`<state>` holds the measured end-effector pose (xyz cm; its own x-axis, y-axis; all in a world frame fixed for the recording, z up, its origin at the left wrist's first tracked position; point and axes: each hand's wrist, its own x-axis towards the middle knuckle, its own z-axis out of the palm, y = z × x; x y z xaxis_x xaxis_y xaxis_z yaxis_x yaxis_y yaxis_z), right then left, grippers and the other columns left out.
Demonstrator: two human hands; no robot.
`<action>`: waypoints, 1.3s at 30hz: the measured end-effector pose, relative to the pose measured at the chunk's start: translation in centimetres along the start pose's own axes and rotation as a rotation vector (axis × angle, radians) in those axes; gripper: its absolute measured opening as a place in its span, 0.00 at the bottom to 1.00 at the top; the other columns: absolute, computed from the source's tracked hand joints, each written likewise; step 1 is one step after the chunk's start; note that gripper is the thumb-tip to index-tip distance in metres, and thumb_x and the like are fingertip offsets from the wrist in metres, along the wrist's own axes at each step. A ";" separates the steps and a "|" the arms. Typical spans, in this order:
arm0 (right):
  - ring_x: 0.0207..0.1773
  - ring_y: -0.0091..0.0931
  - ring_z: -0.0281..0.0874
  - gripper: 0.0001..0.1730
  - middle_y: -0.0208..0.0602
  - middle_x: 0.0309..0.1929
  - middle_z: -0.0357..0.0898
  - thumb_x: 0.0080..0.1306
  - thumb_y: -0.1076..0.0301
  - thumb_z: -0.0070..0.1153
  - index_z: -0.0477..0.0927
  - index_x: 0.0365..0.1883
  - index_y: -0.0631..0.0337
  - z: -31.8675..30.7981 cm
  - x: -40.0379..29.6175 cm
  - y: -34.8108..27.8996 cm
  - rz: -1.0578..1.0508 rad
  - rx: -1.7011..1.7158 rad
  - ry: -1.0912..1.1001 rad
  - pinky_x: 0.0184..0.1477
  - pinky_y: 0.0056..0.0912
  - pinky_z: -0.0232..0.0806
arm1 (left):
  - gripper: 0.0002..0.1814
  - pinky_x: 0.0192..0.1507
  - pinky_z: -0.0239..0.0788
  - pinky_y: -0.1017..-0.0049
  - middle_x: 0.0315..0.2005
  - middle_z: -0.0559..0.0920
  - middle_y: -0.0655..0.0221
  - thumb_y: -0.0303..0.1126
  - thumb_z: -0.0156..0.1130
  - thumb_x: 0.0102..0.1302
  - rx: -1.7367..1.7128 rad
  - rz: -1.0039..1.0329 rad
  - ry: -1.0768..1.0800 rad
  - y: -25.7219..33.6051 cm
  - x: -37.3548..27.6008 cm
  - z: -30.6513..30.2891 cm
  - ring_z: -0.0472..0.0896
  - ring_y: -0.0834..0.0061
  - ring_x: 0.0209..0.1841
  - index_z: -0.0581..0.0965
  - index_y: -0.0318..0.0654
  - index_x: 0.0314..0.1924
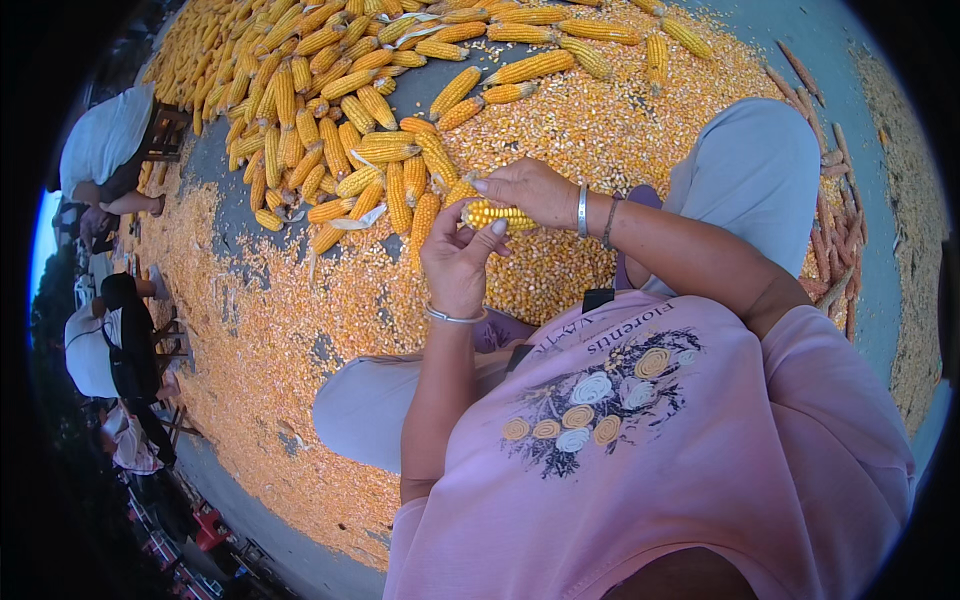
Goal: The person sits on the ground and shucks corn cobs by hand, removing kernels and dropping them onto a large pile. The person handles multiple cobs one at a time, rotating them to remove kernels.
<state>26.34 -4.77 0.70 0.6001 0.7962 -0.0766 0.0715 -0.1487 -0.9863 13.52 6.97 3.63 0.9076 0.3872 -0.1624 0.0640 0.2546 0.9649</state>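
Observation:
My left hand (461,259), with a metal bangle at its wrist, grips a yellow ear of corn (499,216) between fingers and thumb. From the upper right my right hand (529,191) is closed over the same ear; its wrist bears a bangle and a dark cord. Part of the ear is bare of kernels. Beyond both hands lies a heap of unshelled corn ears (337,146), some with bits of dry husk. Loose corn kernels (555,277) cover the ground beneath my hands and between my legs.
Stripped cobs (840,236) are piled to the right, past my knee. Loose kernels (285,390) spread widely at left over grey ground. Several people sit on stools at the far left. A red plastic object (210,530), perhaps a stool, stands at lower left.

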 end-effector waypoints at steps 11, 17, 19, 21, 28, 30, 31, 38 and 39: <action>0.32 0.41 0.80 0.37 0.45 0.26 0.81 0.70 0.33 0.40 0.84 0.30 0.59 0.5 -0.6 -0.7 -0.022 -0.205 -0.067 0.38 0.40 0.71 | 0.19 0.30 0.76 0.79 0.31 0.84 0.62 0.20 0.66 0.62 0.034 -0.028 -0.032 -0.8 -0.1 0.3 0.81 0.77 0.26 0.74 0.23 0.52; 0.32 0.43 0.79 0.32 0.47 0.27 0.81 0.71 0.39 0.43 0.84 0.30 0.60 0.4 -0.5 -0.1 -0.224 -0.417 0.027 0.35 0.43 0.69 | 0.19 0.31 0.77 0.78 0.29 0.84 0.61 0.21 0.66 0.62 0.007 -0.029 0.012 -0.9 -0.3 0.8 0.83 0.76 0.27 0.74 0.22 0.53; 0.30 0.43 0.79 0.32 0.48 0.26 0.80 0.71 0.40 0.44 0.83 0.29 0.61 0.4 -0.6 0.1 -0.197 -0.372 0.057 0.34 0.43 0.69 | 0.19 0.31 0.77 0.78 0.29 0.84 0.60 0.21 0.66 0.62 0.022 -0.021 0.014 -0.7 -0.4 0.7 0.82 0.75 0.27 0.74 0.22 0.53; 0.28 0.43 0.78 0.31 0.49 0.24 0.80 0.71 0.42 0.45 0.83 0.28 0.62 0.6 -0.9 -0.7 -0.026 -0.147 0.070 0.33 0.42 0.68 | 0.19 0.31 0.77 0.78 0.29 0.84 0.60 0.21 0.66 0.62 0.032 -0.009 0.015 -0.7 -0.4 0.6 0.82 0.75 0.26 0.74 0.23 0.53; 0.27 0.33 0.76 0.38 0.43 0.23 0.79 0.71 0.35 0.43 0.82 0.29 0.67 0.6 0.2 0.6 0.075 0.017 0.125 0.36 0.36 0.69 | 0.17 0.28 0.77 0.78 0.26 0.83 0.64 0.22 0.67 0.63 0.046 0.012 0.052 -0.4 -0.1 0.7 0.81 0.76 0.24 0.75 0.25 0.50; 0.30 0.30 0.77 0.39 0.42 0.24 0.80 0.70 0.33 0.43 0.82 0.29 0.67 0.5 0.0 -0.4 0.061 -0.017 0.021 0.38 0.35 0.69 | 0.16 0.26 0.76 0.78 0.25 0.82 0.65 0.23 0.68 0.63 0.073 0.014 0.067 -0.4 -0.1 0.5 0.81 0.77 0.23 0.76 0.25 0.49; 0.31 0.28 0.77 0.36 0.40 0.25 0.80 0.71 0.37 0.45 0.83 0.32 0.66 0.5 -0.1 -0.5 0.064 -0.018 -0.018 0.38 0.33 0.69 | 0.16 0.25 0.76 0.78 0.24 0.82 0.65 0.24 0.68 0.63 0.092 0.010 0.063 -0.3 0.0 0.4 0.81 0.77 0.23 0.76 0.25 0.48; 0.28 0.32 0.77 0.30 0.45 0.25 0.80 0.73 0.43 0.45 0.84 0.33 0.64 0.4 -0.3 0.3 -0.104 -0.204 -0.086 0.36 0.33 0.69 | 0.13 0.24 0.77 0.79 0.23 0.81 0.65 0.27 0.69 0.63 0.082 -0.091 0.049 -1.1 -0.2 0.4 0.80 0.78 0.20 0.77 0.26 0.42; 0.27 0.35 0.77 0.31 0.46 0.24 0.79 0.73 0.43 0.45 0.84 0.32 0.64 0.4 -0.2 0.3 -0.112 -0.248 -0.089 0.35 0.34 0.69 | 0.13 0.24 0.77 0.79 0.23 0.82 0.65 0.27 0.69 0.63 0.082 -0.092 0.046 -1.1 -0.2 0.4 0.80 0.78 0.21 0.76 0.26 0.42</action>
<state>25.93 -4.80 0.33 0.5063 0.8623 0.0077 0.3328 -0.1872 -0.9242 13.43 6.26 2.67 0.8765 0.4060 -0.2586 0.1819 0.2181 0.9588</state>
